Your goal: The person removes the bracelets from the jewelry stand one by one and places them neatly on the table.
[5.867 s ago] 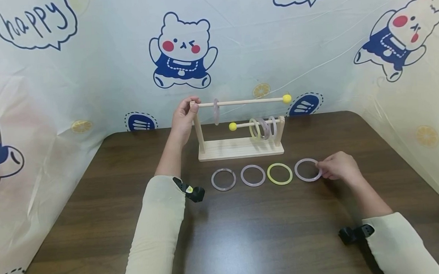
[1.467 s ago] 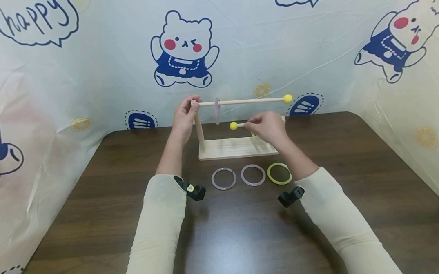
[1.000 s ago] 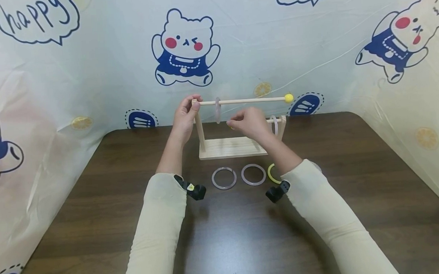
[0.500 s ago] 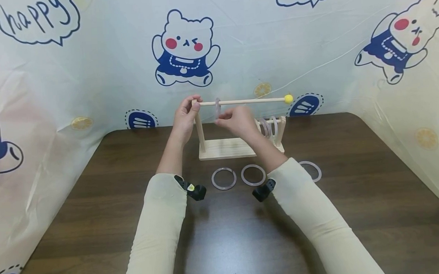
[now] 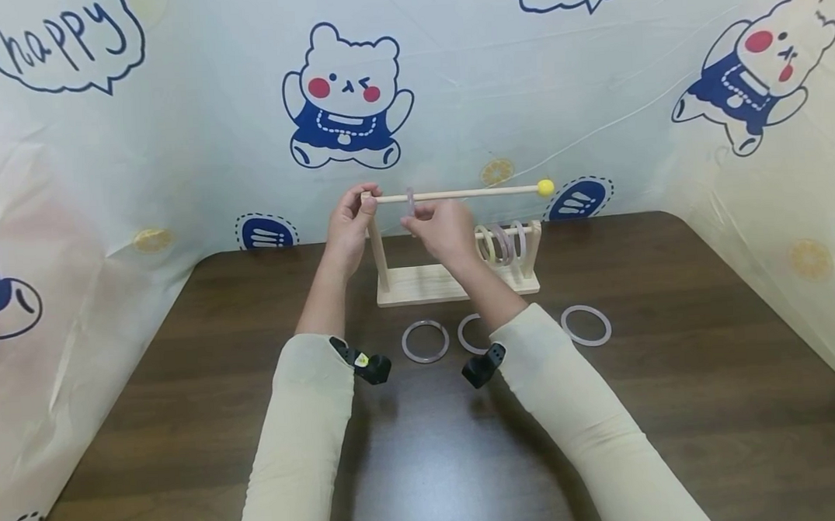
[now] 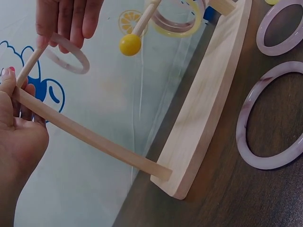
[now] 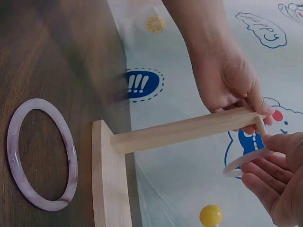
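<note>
My left hand (image 5: 346,221) grips the top of the left post (image 6: 90,130) of a wooden bangle stand (image 5: 418,285). Near that post, a pale purple bangle (image 7: 236,164) hangs on the upper rod (image 5: 477,193). My right hand (image 5: 447,230) pinches this bangle between thumb and fingers; part of it is hidden by the hand. Several bangles, a yellow one (image 5: 485,244) among them, hang on the lower rod at the right post. Its yellow ball end (image 6: 130,45) shows in the left wrist view but is behind my right hand in the head view.
On the brown table (image 5: 412,455) in front of the stand lie a purple bangle (image 5: 424,342), a lavender bangle (image 5: 467,337) partly under my right forearm, and another lavender bangle (image 5: 586,325) to the right. A patterned cloth (image 5: 493,78) hangs behind.
My right hand has moved from the bangle at the table's right to the lower rod, then left and up to the upper rod's bangle, which it now pinches. The left hand stays put.
</note>
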Tool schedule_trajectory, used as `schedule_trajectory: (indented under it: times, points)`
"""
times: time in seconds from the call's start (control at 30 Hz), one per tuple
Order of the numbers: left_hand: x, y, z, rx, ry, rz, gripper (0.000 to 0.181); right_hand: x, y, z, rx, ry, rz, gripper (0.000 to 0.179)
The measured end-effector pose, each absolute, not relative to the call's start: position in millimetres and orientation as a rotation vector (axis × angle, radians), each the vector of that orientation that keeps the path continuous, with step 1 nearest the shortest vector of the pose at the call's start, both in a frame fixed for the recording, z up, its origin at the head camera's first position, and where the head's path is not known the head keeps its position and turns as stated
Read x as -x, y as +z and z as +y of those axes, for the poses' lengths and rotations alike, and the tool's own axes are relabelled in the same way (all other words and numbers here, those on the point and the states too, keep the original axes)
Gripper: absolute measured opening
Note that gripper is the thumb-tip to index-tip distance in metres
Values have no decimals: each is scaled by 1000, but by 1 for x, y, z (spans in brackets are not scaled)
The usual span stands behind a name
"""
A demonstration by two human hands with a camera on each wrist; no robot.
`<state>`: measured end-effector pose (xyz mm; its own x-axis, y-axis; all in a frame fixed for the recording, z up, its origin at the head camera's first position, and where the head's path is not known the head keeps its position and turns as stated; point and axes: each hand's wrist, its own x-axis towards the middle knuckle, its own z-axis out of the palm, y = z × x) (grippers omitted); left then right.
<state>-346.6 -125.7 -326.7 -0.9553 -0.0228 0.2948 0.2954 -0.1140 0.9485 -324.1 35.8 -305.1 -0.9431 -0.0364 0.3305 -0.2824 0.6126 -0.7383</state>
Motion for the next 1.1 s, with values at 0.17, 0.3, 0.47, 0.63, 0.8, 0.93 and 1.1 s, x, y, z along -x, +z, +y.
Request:
schedule_trajectory:
  times: [0.17, 0.3, 0.47, 0.63, 0.8, 0.93, 1.1]
  points:
    - [346, -327, -126, 310, -2180, -1923, 24, 324, -308, 37, -273, 1247, -2520, 17]
    - [346, -327, -126, 302, -2184, -1929, 25, 322, -309, 37, -249, 1280, -2504, 19]
    - [347, -328, -127, 296, -2191, -1926, 27, 321, -312, 37, -262, 1243, -2469, 19]
    - [346, -328, -127, 293, -2171, -1947, 31, 320, -314, 37, -262, 1184, -2441, 19]
    - [347, -327, -127, 288, -2146, -1975, 36, 319, -313, 39, -275, 1130, -2414, 18]
    - [348, -328, -127, 282, -2135, -1987, 37, 319, -314, 41, -283, 1131, -2378, 17]
    - [348, -327, -126, 276, -2163, -1958, 34, 320, -316, 44, -263, 1163, -2341, 17]
